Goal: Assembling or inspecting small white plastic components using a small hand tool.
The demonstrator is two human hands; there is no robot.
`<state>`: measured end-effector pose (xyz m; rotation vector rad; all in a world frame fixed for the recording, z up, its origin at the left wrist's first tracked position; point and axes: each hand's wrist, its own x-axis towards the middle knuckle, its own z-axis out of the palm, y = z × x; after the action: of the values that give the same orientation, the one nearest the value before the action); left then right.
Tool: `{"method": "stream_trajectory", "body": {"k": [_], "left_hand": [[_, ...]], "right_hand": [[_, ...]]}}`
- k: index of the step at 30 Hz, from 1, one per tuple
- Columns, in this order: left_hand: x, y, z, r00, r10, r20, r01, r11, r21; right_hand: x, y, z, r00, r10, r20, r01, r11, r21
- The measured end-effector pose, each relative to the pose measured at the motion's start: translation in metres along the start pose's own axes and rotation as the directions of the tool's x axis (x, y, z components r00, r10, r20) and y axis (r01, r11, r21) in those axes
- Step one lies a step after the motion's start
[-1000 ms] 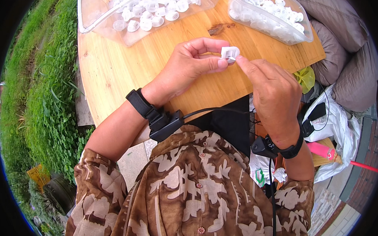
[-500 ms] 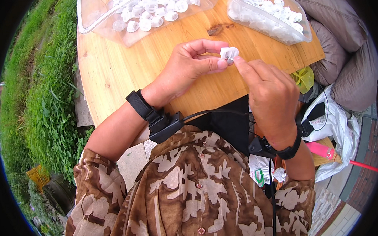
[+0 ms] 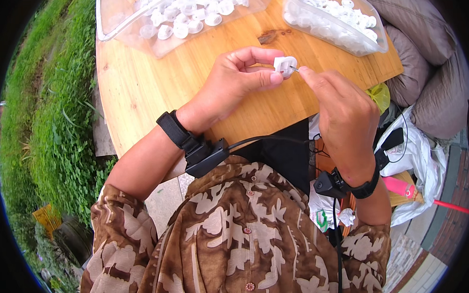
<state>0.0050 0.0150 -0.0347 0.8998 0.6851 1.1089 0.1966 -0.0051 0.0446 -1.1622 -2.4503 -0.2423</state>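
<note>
My left hand point(image 3: 245, 76) pinches a small white plastic part point(image 3: 280, 66) between thumb and fingertips, above the table. The part has a round face and a squarish back. My right hand point(image 3: 346, 101) is closed, index finger pointing at the part. From its fingertips a thin metal tip point(image 3: 294, 68) reaches to the part's round side; whatever lies behind the tip is hidden in the hand. Beyond my hands, a clear plastic tub point(image 3: 132, 28) on the left and a smaller clear tub point(image 3: 339, 37) on the right hold many similar white pieces.
The light wooden table point(image 3: 139, 82) has a curved left edge. At its right lie a grey padded cloth point(image 3: 433, 82), a yellow-green bag point(image 3: 380, 97) and white plastic bags point(image 3: 426, 160). A black cable point(image 3: 265, 138) runs from my left wrist strap. Grass point(image 3: 58, 116) grows on the left.
My right hand has drawn back slightly to the right, away from the white part, so the metal tip now shows. The left hand stays nearly in place, the part turned a little.
</note>
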Motion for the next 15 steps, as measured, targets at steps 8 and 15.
{"method": "stream_trajectory", "body": {"k": [8, 15], "left_hand": [[0.0001, -0.0002, 0.0001, 1.000, 0.023, -0.005, -0.023, 0.998, 0.054], [-0.0004, -0.0013, -0.0002, 1.000, 0.013, 0.016, -0.014, 0.999, 0.030]], "right_hand": [[-0.0007, -0.0022, 0.0005, 0.999, -0.049, -0.010, 0.048, 0.998, -0.031], [-0.0018, -0.0025, 0.0028, 0.997, -0.075, 0.008, 0.075, 0.994, -0.074]]}}
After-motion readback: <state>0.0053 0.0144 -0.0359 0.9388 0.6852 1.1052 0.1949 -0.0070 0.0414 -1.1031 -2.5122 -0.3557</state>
